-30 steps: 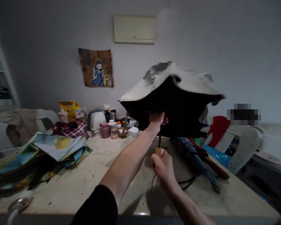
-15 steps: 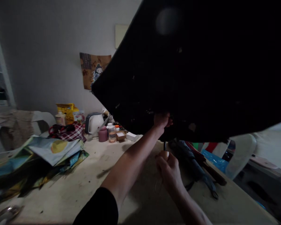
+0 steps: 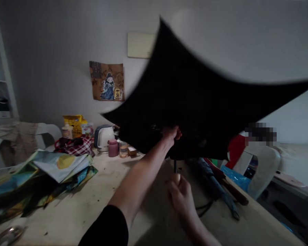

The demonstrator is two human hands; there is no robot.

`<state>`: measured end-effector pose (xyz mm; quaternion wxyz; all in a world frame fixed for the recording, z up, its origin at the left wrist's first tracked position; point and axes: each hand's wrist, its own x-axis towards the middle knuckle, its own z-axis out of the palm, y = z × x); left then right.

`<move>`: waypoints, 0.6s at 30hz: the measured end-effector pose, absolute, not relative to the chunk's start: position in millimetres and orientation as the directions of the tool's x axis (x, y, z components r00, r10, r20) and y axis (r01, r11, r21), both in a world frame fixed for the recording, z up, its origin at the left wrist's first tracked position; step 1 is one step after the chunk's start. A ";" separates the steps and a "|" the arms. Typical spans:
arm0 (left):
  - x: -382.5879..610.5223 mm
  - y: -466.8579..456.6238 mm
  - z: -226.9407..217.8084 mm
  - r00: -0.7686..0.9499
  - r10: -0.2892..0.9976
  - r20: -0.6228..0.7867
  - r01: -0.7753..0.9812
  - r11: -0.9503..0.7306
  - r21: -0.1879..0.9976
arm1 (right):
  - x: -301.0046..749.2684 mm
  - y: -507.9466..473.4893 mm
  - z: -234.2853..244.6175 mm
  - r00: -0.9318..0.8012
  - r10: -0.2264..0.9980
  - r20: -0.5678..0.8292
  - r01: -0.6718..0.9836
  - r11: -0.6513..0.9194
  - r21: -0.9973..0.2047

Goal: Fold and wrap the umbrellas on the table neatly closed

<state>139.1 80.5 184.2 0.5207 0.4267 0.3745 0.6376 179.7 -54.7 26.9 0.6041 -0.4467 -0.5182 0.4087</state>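
Umbrella [image 3: 195, 92] spreads its black underside above the table [image 3: 92, 201], so dark that its ribs cannot be made out; its upper edges blur and its right tip meets the border of the view. Beneath its canopy, the left hand [image 3: 174, 132] curls around the shaft [image 3: 175, 166], though blackness hides exactly which part it holds. Lower down, under the umbrella, the right hand [image 3: 181, 194] is clenched on the pale handle [image 3: 176, 177], covering all but its top. Behind the umbrella, the canopy cuts off the right part of the air conditioner [image 3: 139, 45] on the wall, while the poster [image 3: 107, 82] left of the umbrella shows whole. Also to the umbrella's left stand a kettle [image 3: 106, 138], a pink jar [image 3: 113, 148] and a clear jar [image 3: 123, 150]; a brown box [image 3: 132, 151] is partly hidden by the umbrella's edge. Below the umbrella's right side lie folded umbrellas [image 3: 223, 194], their far ends lost in shadow. Colourful fabric [image 3: 53, 167] is heaped well left of the umbrella, its far-left end cropped.
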 end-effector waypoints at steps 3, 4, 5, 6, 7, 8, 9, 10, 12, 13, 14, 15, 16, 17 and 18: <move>130.3 82.9 191.1 -0.106 0.977 0.187 -0.360 -0.213 0.908 | 175.6 -62.8 9.3 0.123 0.955 0.269 -0.021 0.274 -0.962; 128.3 81.4 194.3 -0.096 0.974 0.203 -0.367 -0.224 0.903 | 174.4 -65.1 7.6 0.124 0.953 0.275 -0.020 0.279 -0.960; 127.0 78.8 197.5 -0.081 0.973 0.218 -0.372 -0.232 0.899 | 173.5 -67.3 8.6 0.124 0.951 0.284 -0.019 0.288 -0.957; 126.6 75.1 200.6 -0.061 0.971 0.233 -0.375 -0.239 0.896 | 173.1 -69.3 12.0 0.135 0.946 0.295 -0.017 0.300 -0.954; 127.0 70.6 203.5 -0.041 0.968 0.247 -0.376 -0.244 0.894 | 173.5 -71.1 17.3 0.150 0.941 0.303 -0.017 0.309 -0.951; 128.2 65.5 206.2 -0.023 0.965 0.260 -0.376 -0.249 0.892 | 174.6 -72.7 23.8 0.159 0.938 0.309 -0.016 0.315 -0.949; 130.1 60.0 208.6 -0.008 0.963 0.271 -0.375 -0.254 0.892 | 176.6 -73.8 30.8 0.163 0.935 0.314 -0.016 0.320 -0.947; 132.7 54.3 210.8 0.006 0.959 0.282 -0.372 -0.260 0.891 | 179.4 -74.4 37.9 0.161 0.935 0.317 -0.017 0.324 -0.946; 139.2 42.7 214.7 0.035 0.952 0.303 -0.364 -0.270 0.891 | 186.2 -74.2 51.0 0.156 0.932 0.326 -0.022 0.333 -0.943; 142.8 37.1 216.6 0.049 0.950 0.309 -0.360 -0.272 0.892 | 189.8 -73.6 57.0 0.154 0.930 0.334 -0.027 0.342 -0.939; 146.6 31.6 218.2 0.062 0.948 0.314 -0.357 -0.272 0.893 | 193.0 -72.9 62.7 0.156 0.927 0.341 -0.036 0.351 -0.936; 150.3 26.4 219.8 0.075 0.946 0.314 -0.356 -0.269 0.895 | 195.6 -72.1 68.3 0.160 0.923 0.349 -0.045 0.360 -0.932; 153.7 21.6 221.0 0.085 0.945 0.315 -0.359 -0.266 0.895 | 197.5 -71.4 73.6 0.158 0.921 0.356 -0.052 0.368 -0.929; 156.8 17.2 221.8 0.092 0.944 0.317 -0.364 -0.265 0.893 | 198.5 -70.7 78.5 0.158 0.919 0.361 -0.056 0.373 -0.926; 159.5 13.4 222.1 0.097 0.942 0.323 -0.370 -0.267 0.890 | 198.9 -70.1 82.7 0.163 0.917 0.364 -0.057 0.377 -0.924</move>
